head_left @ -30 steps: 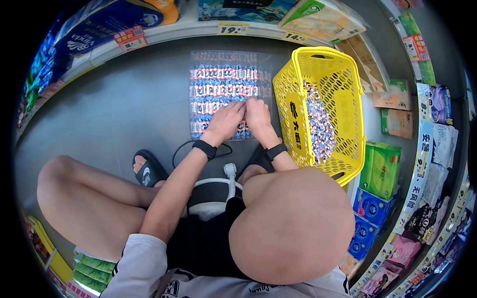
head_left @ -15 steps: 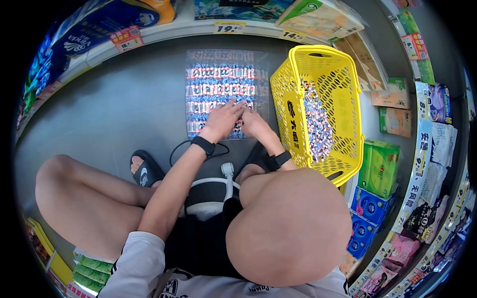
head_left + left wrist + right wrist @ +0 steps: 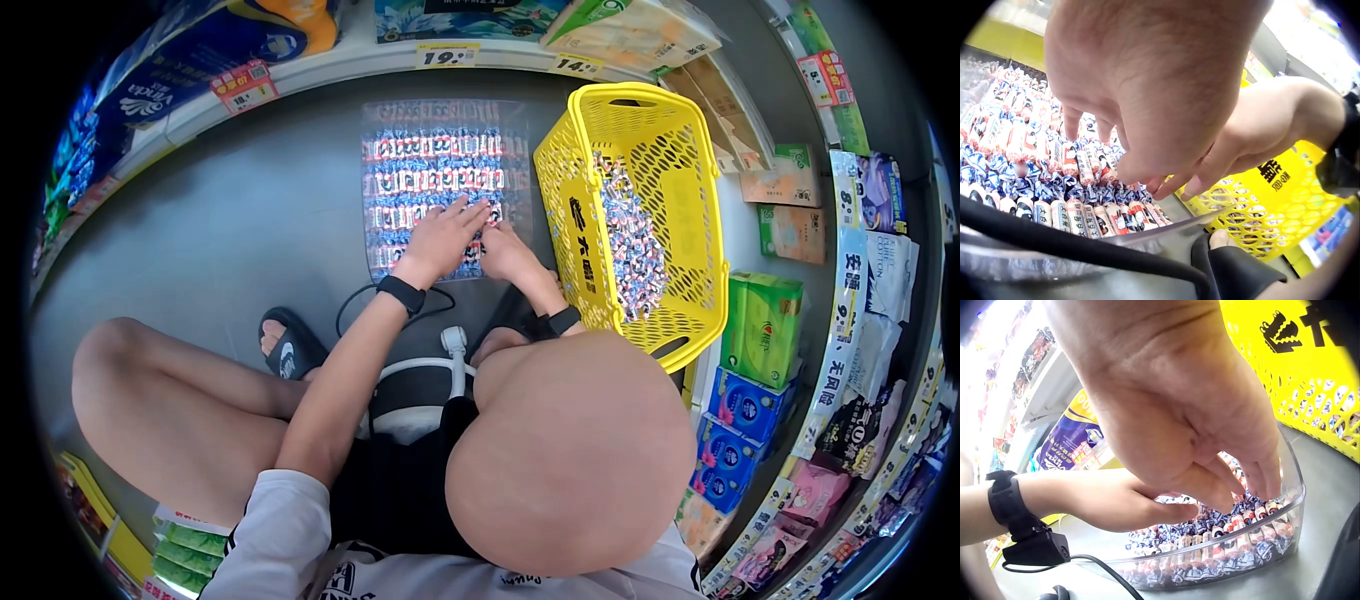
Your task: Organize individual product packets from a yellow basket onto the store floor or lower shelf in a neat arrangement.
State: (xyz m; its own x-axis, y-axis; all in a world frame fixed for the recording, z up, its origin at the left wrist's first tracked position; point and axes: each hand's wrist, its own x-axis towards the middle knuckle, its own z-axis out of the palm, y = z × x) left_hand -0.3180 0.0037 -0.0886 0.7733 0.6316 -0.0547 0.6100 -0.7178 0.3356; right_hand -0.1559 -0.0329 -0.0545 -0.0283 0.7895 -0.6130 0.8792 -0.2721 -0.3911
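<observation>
A clear plastic box (image 3: 1301, 495) on the floor holds rows of twist-wrapped candies (image 3: 440, 147), white and red with blue twisted ends. Over the near right part of these rows, my left hand (image 3: 437, 245) reaches with extended fingers, its fingertips right at the wrappers. Beside it, my right hand (image 3: 510, 254) points its fingers down onto candies near the box's right corner. The right wrist view shows those fingers (image 3: 1266, 478) loosely straight, with nothing seen between them. Undersides of the left fingers are partly hidden.
Right of the box stands a yellow shopping basket (image 3: 718, 215) with a pile of loose candies (image 3: 632, 245). Shelves with tissue packs (image 3: 762, 328) line the back and right. A black cable (image 3: 345, 312) runs near the box's front edge, close to my sandalled feet (image 3: 290, 343).
My right hand has drawn back toward me, nearer the box's front right corner. The left hand stays over the rows, slightly further right with fingers spread. The whole view has shifted a little.
</observation>
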